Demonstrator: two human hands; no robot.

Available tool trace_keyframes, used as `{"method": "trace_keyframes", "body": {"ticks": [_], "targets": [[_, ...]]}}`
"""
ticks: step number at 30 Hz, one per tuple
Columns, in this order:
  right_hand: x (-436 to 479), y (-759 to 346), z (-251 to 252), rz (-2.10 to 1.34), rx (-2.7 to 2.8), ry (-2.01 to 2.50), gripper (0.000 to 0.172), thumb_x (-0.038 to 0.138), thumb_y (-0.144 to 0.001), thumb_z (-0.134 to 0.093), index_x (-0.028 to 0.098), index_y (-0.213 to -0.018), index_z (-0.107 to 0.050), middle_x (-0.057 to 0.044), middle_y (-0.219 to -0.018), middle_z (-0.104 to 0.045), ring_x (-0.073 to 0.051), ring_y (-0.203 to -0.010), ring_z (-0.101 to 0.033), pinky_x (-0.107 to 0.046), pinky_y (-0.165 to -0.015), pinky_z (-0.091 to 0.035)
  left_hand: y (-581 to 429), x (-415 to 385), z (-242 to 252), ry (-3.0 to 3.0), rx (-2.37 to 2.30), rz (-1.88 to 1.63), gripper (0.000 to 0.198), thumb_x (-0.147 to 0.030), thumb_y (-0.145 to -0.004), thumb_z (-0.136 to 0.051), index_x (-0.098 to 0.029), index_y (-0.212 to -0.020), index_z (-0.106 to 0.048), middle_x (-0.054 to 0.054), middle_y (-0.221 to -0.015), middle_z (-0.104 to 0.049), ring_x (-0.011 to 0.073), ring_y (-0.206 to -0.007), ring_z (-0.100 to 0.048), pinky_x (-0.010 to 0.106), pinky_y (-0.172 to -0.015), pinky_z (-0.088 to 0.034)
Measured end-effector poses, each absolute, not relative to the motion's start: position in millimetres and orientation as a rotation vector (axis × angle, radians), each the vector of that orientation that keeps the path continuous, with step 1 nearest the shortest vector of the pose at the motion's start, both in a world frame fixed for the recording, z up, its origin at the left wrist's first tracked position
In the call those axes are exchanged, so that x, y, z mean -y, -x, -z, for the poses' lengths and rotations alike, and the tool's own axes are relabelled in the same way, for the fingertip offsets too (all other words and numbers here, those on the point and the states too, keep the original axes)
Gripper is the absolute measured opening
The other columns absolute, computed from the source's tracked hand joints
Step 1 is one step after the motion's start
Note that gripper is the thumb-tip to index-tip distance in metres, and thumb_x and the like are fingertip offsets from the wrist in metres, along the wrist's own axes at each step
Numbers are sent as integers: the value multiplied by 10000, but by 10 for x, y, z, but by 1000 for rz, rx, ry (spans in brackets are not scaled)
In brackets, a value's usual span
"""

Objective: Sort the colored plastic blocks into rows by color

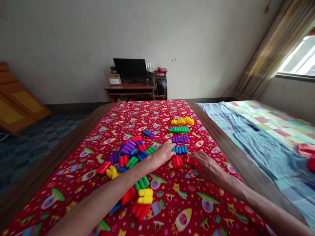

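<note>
While the left hand bends its fingers beside the blue blocks, the right hand, half curled, partly covers a red block; whether either grips something, I cannot tell. Beyond lie purple blocks, green blocks and yellow blocks.

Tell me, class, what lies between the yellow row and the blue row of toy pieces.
In the head view, the green row and purple row lie between the yellow row and blue row.

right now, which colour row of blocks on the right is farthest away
The yellow row, just beyond the green row; the purple row, blue row and red row are nearer.
</note>
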State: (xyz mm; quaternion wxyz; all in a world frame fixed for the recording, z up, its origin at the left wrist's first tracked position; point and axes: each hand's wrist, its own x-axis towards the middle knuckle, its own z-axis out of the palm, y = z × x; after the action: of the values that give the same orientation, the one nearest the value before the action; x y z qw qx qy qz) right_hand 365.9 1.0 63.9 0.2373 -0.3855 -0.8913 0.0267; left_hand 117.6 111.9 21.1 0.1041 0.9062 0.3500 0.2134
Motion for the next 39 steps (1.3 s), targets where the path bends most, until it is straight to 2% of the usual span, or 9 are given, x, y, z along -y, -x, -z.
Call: {"method": "trace_keyframes", "body": {"ticks": [7,13,16,20,24,27,30,35,39], "targets": [[-153,-3585,-667,-243,2518,960,345,11,-829,-457,184,-1111,-557,-130,-1095,-661,-237,-1104,-610,-413,-877,-559,-1260,-1090,-258,-2532,-1110,-664,466,-193,-798,-696,-141,-1239,-554,156,-1224,-581,289,-1161,-570,422,-983,-476],[-118,-3609,-642,-81,2481,909,227,146,-926,-452,166,-1119,-570,-171,-1165,-648,-245,-1093,-627,-400,-832,-579,-990,-921,-725,-2400,-1225,-643,393,-250,-812,-640,-167,-1197,-629,118,-1116,-654,214,-856,-682,363,-848,-544],[-71,-3631,-716,-64,2441,940,228,151,-961,-390,178,-1047,-600,-133,-1026,-691,-206,-944,-668,-347,-768,-571,-674,-718,-862,-2440,-1235,-626,352,-283,-853,-563,-213,-1189,-643,80,-1135,-669,218,-984,-660,340,-926,-511],[-117,-3586,-848,-51,2405,1041,259,189,-977,-372,180,-956,-631,-83,-810,-689,-158,-701,-647,-267,-634,-512,-411,-564,-698,-2594,-1337,-535,320,-245,-894,-478,-197,-1159,-650,89,-1197,-662,228,-1151,-589,367,-1040,-435],[-296,-3380,-901,-106,2405,1062,266,192,-972,-383,161,-939,-644,-71,-759,-677,-141,-642,-619,-241,-595,-448,-433,-578,-587,-2733,-1407,-429,332,-240,-931,-442,-159,-1200,-620,139,-1234,-627,269,-1185,-556,430,-1058,-398],[-416,-3145,-915,-122,2458,1021,253,201,-969,-412,161,-891,-649,-60,-730,-659,-129,-627,-595,-229,-591,-406,-490,-621,-661,-2698,-1511,-427,418,-354,-905,-540,-161,-1276,-552,157,-1227,-605,303,-1164,-554,439,-989,-443],[-495,-2923,-962,-134,2492,1014,226,202,-961,-448,165,-863,-648,-55,-726,-648,-124,-640,-582,-222,-603,-384,-510,-679,-724,-2664,-1568,-395,426,-353,-867,-604,-172,-1250,-555,130,-1161,-629,284,-1129,-569,411,-980,-443],[-562,-2716,-1020,-221,2490,985,195,229,-959,-469,171,-1041,-636,-72,-814,-671,-151,-723,-623,-239,-663,-443,-543,-742,-723,-2476,-1619,-548,299,-333,-806,-658,-194,-1070,-636,71,-992,-651,245,-977,-626,359,-879,-488],[-529,-2644,-962,-198,2353,768,381,282,-963,-473,161,-1324,-483,-158,-1142,-642,-229,-1050,-622,-354,-849,-510,-607,-665,-778,-1956,-1399,-912,410,-457,-821,-613,-152,-1095,-620,79,-971,-680,237,-941,-654,349,-835,-518]]}}
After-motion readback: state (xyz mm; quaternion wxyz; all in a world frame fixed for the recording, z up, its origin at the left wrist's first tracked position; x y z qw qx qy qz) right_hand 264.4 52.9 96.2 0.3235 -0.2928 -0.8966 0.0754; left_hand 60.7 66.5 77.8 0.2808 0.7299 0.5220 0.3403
